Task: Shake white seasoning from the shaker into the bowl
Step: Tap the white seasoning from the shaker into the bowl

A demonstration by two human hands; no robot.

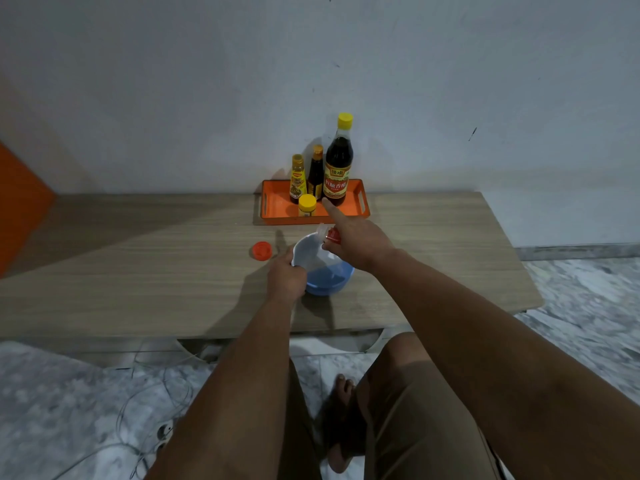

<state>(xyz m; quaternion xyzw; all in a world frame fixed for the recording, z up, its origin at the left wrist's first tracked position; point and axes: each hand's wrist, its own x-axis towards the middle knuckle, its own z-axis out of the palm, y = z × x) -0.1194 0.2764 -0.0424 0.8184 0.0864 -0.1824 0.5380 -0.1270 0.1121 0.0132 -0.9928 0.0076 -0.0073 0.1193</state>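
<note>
— Step in hand? 
— Shaking, I'd judge. Right hand [353,245], frame centre, grip wrapped round the shaker [329,234], forefinger stretched straight out; shaker tipped mouth-down over the far rim of the bowl [332,278]. 
— The other hand? 
— Left hand [285,277] holds the bowl's near-left rim, steadying it on the desk [138,271]. Red cap [262,251] lies off, left of the bowl. 
— Seasoning falling? 
— Can't tell. Next calls for short wrist flicks, mouth kept over the bowl.

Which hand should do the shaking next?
Right. The right hand already grips the shaker, tipped over the bowl. The left hand holds the bowl's rim steady.
</note>
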